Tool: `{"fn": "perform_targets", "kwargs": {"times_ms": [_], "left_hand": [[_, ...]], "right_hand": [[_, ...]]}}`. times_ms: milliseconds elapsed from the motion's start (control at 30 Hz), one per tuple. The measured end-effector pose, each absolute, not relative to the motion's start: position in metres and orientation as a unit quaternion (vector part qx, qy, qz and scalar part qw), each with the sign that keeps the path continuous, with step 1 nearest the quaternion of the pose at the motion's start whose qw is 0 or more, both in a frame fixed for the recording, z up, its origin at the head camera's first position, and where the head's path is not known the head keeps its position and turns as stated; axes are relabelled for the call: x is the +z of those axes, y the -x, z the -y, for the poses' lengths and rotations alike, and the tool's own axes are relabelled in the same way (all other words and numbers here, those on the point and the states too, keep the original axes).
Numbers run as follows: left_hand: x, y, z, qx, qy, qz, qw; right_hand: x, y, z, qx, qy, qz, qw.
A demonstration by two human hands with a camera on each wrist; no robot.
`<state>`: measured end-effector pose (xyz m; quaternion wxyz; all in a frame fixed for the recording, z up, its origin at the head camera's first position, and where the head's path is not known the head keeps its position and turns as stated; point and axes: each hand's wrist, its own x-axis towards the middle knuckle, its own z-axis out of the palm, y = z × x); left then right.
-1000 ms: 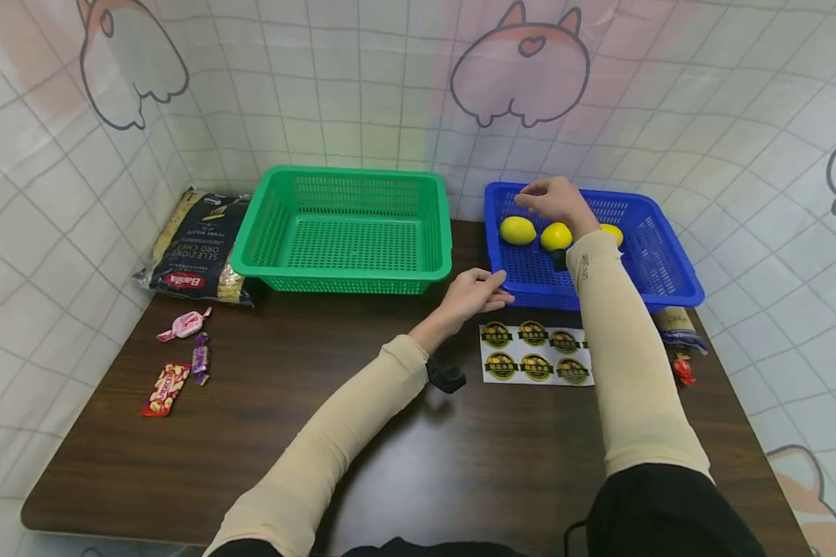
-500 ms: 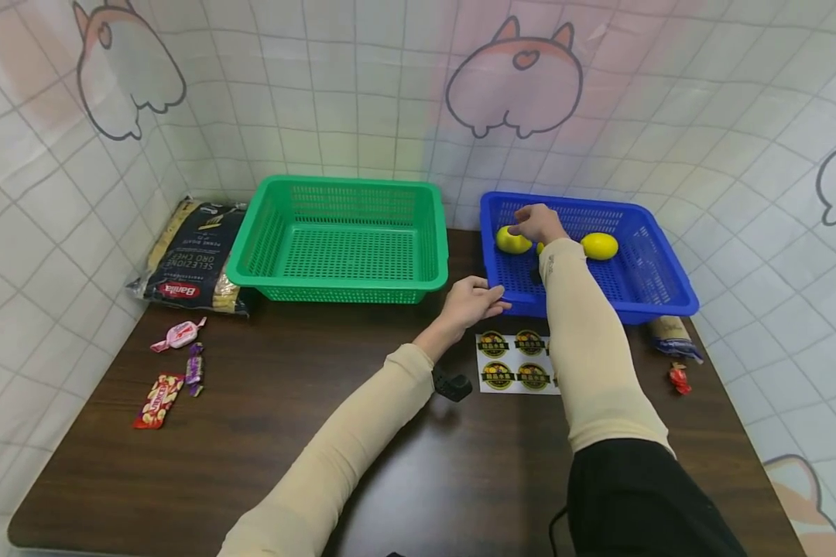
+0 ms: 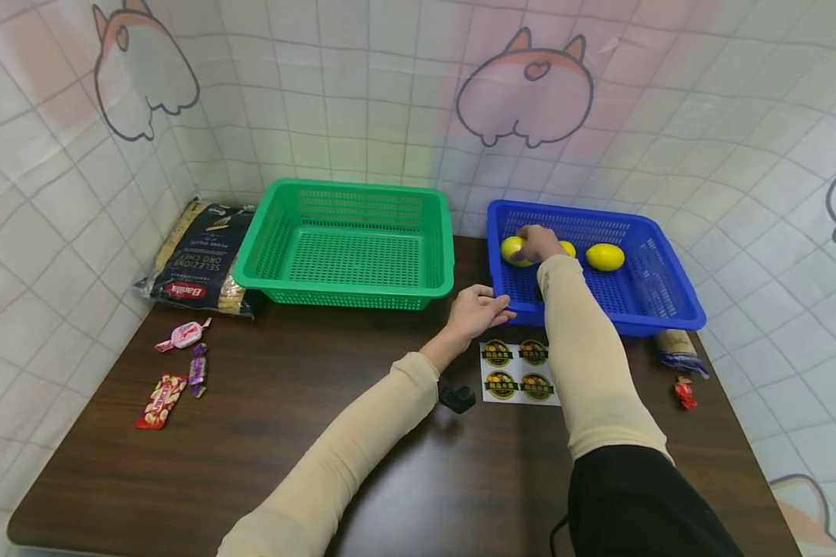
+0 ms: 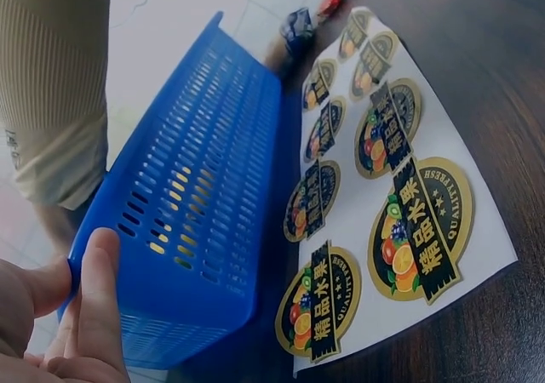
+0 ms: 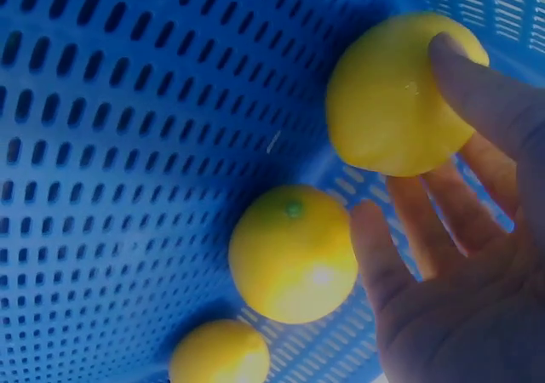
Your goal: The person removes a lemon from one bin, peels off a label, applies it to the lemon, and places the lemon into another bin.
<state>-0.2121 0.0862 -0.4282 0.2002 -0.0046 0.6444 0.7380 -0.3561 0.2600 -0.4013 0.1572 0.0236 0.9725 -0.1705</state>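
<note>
In the head view, my left hand pinches the near left corner of the blue basket between thumb and fingers. The left wrist view shows the thumb at the rim and a finger along the outer wall. My right hand reaches inside and holds the leftmost lemon. In the right wrist view, the thumb lies on top of this lemon, with fingers around its lower side. A second lemon sits beside the fingers, and a third lemon lies farther off.
A sticker sheet lies before the blue basket, partly hidden by my right sleeve. The green basket stands left of it, beside a pasta bag. Candies lie at left; a small packet and red candy at right.
My right hand has come down and left inside the blue basket, from above the lemons onto the leftmost one. The left hand has stayed at the basket's corner.
</note>
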Motion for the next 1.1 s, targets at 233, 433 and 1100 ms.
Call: {"fn": "perform_targets", "kwargs": {"times_ms": [233,433,1100], "left_hand": [[-0.43,0.21,-0.088,0.739,0.015,-0.646,0.187],[-0.431,0.208,-0.09,0.748,0.025,-0.639,0.177],[-0.434,0.207,-0.092,0.764,0.024,-0.622,0.17]], "right_hand": [[-0.403,0.351,-0.257,-0.167,-0.021,-0.972,0.165],[-0.403,0.347,-0.262,-0.156,-0.019,-0.973,0.168],[-0.298,0.304,-0.256,-0.191,0.062,-0.969,0.145]]}}
